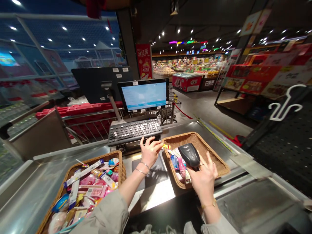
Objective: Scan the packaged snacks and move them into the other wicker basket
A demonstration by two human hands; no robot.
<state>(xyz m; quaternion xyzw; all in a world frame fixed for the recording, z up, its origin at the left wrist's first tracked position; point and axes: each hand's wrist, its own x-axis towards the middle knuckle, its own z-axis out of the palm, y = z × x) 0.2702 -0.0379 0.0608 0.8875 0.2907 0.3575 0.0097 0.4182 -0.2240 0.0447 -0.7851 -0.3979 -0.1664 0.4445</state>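
My right hand (203,178) is closed around a black handheld barcode scanner (189,154), held over the right wicker basket (220,161). My left hand (149,150) pinches a small yellow-and-red packet (166,147) at that basket's left rim, just in front of the keyboard (134,130). A few packets lie inside the right basket. The left wicker basket (65,187) is full of several colourful small packaged goods.
A checkout monitor (144,95) stands behind the keyboard on a steel counter (29,191). A flat scanner plate (152,170) lies between the baskets. Red shopping carts (83,110) sit behind the counter. Store aisles and a display rack (258,78) extend to the right.
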